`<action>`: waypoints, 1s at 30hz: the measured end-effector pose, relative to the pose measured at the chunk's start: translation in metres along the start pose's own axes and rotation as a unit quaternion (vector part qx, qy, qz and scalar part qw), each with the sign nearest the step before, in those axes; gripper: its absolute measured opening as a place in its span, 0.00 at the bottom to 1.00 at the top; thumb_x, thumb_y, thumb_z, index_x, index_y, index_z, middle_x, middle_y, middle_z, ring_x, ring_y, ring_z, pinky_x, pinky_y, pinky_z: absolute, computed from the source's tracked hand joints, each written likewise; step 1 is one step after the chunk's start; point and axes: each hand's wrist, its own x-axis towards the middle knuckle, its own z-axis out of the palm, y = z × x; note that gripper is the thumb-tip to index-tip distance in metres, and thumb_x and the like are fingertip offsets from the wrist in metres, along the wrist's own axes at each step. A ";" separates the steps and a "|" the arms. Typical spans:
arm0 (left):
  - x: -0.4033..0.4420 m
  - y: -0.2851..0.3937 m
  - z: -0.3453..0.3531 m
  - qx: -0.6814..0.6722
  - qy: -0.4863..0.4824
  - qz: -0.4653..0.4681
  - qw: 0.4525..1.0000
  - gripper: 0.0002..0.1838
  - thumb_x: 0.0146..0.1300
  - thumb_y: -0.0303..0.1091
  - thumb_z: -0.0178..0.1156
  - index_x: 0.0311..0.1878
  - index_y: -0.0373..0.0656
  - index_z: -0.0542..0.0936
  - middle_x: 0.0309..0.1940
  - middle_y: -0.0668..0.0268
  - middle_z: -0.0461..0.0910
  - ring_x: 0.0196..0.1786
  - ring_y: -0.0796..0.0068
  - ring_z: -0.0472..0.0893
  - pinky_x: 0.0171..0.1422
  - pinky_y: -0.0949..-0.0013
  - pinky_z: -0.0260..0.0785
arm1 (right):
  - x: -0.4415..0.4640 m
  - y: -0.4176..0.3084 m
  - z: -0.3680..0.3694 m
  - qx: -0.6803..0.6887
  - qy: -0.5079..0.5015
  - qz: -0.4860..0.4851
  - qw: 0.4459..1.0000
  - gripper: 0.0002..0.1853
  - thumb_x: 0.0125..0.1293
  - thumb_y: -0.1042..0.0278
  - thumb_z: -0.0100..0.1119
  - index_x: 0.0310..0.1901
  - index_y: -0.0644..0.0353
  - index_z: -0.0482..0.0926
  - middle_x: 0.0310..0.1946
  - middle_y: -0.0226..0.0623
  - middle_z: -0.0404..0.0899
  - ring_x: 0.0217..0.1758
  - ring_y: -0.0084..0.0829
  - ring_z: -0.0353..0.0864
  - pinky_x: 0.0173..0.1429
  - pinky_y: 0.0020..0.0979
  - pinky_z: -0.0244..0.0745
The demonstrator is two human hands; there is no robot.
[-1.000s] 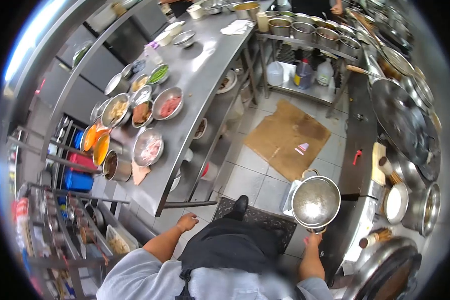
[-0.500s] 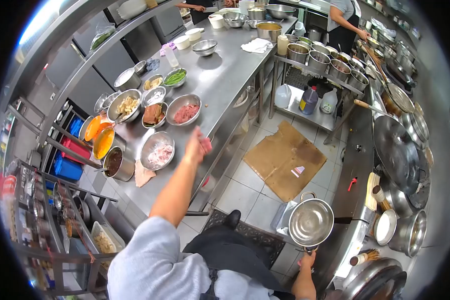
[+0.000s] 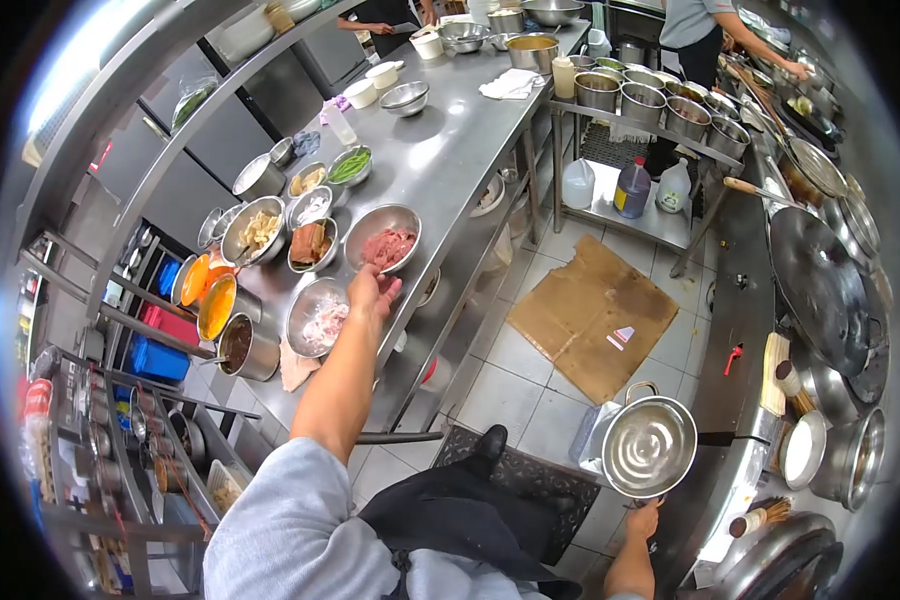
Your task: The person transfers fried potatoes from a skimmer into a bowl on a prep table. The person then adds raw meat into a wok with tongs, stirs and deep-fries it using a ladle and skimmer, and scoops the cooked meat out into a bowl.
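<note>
Left hand [image 3: 368, 292]: out over the table [image 3: 450, 160], at the near rim of a steel bowl [image 3: 367, 224] of red meat [image 3: 388, 248]. Fingers reach the rim; whether they pinch it or only rest there I cannot tell, as the back of the hand covers the spot (fisheye view, small detail). The bowl sits near the table's edge, the red meat heaped inside it.

Right hand [image 3: 643, 520]: low on the person's other side, fingers wrapped around the near handle of a round metal pan [image 3: 650, 446]. Pan is held above the floor, its inside facing up to the camera, a loop handle on the far side.

Just beside the steel bowl, toward the person: a second bowl [image 3: 300, 312] with pale pink pieces. To the left, a small bowl with a brown slab [image 3: 308, 245]. Green vegetables [image 3: 351, 166] sit in another dish farther up the table.

On the tiles, a flat sheet of cardboard [image 3: 590, 315]. Large wok [image 3: 820, 285] along the right-hand side. Beyond, a co-worker in a grey top [image 3: 688, 22] stretches one arm toward the pans at far right.
</note>
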 end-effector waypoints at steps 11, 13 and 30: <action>-0.066 -0.028 0.017 0.040 -0.149 -0.001 0.988 0.04 0.56 0.26 0.49 0.34 0.37 0.71 0.29 0.64 0.72 0.33 0.72 0.76 0.44 0.61 0.76 | -0.083 0.007 -0.083 0.386 0.041 -0.025 0.921 0.07 0.55 0.72 0.59 0.31 0.62 0.71 0.24 0.40 0.77 0.22 0.32 0.78 0.24 0.32 0.72; -0.102 -0.035 0.038 0.067 -0.225 -0.033 0.971 0.04 0.57 0.26 0.48 0.33 0.37 0.71 0.29 0.64 0.73 0.32 0.72 0.77 0.43 0.61 0.77 | -0.142 -0.014 -0.148 0.570 0.049 -0.076 0.817 0.07 0.63 0.70 0.57 0.31 0.58 0.69 0.21 0.32 0.74 0.16 0.19 0.71 0.19 0.22 0.68; -0.314 -0.087 0.129 0.107 -0.677 -0.275 0.674 0.11 0.57 0.25 0.49 0.43 0.35 0.74 0.40 0.60 0.79 0.40 0.69 0.81 0.45 0.63 0.78 | -0.345 -0.090 -0.244 0.423 0.327 -0.173 0.828 0.14 0.56 0.81 0.60 0.42 0.58 0.70 0.28 0.25 0.63 0.28 0.15 0.59 0.31 0.18 0.60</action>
